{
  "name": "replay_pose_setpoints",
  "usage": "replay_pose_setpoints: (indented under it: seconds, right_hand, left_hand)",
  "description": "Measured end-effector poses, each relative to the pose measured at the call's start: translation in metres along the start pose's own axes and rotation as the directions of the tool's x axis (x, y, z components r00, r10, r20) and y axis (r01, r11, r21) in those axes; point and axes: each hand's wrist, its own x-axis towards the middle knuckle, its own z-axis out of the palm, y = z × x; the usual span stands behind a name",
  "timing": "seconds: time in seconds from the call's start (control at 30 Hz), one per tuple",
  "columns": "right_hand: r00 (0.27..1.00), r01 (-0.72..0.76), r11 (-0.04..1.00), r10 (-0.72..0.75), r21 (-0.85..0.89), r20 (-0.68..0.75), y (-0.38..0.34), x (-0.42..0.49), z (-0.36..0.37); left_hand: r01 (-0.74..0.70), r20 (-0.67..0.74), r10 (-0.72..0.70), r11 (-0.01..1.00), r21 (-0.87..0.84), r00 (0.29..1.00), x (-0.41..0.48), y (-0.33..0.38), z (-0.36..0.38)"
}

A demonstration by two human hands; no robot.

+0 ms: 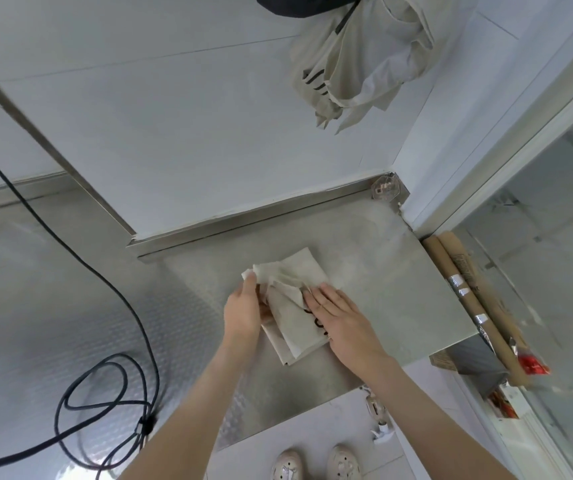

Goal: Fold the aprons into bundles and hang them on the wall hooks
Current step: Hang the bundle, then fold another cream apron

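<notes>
Item: apron (290, 325), half-folded on the tabletop (399, 289), folding step in hand. Your left hand (243, 310) pinches its far corner in a narrow grip; your right hand (338, 317) presses it flat, grip wide. Next, likely: fold it tighter.

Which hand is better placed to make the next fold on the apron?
Left, probably: the left hand pinches a loose edge of the apron, while the right hand lies flat on it.

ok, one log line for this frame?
step: folding | left hand: grips apron | right hand: flat on apron | apron: on counter | hung apron: on wall
</notes>
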Motion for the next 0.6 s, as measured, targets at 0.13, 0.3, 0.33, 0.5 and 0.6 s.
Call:
replay_pose_setpoints:
  seconds: [0.13,0.3,0.33,0.5,0.6]
  right_hand:
    - [0.997,0.083,0.996,-0.083,-0.012,0.009,-0.006,-0.006,0.012]
    - [0.972,-0.009,0.916,-0.086,0.400,0.220,-0.003,-0.007,0.005]
    - [0.952,-0.121,0.840,-0.053,0.528,0.302,-0.004,-0.006,-0.003]
    - [0.970,-0.235,0.759,0.145,0.607,0.193,-0.004,0.003,-0.012]
    - [0.974,-0.226,0.833,0.199,0.506,0.107,-0.004,0.005,-0.004]
  left_hand:
    - [0.096,-0.232,-0.016,0.937,0.337,0.973,-0.002,-0.013,0.008]
    - [0.135,-0.102,-0.114,0.962,0.237,0.988,0.000,-0.011,0.014]
    - [0.119,-0.063,-0.107,0.962,0.247,0.992,0.000,-0.011,0.012]
    - [0.022,0.102,-0.035,0.991,0.134,0.994,-0.013,-0.023,0.015]
    - [-0.090,0.209,0.048,0.976,0.199,0.977,-0.021,-0.027,0.019]
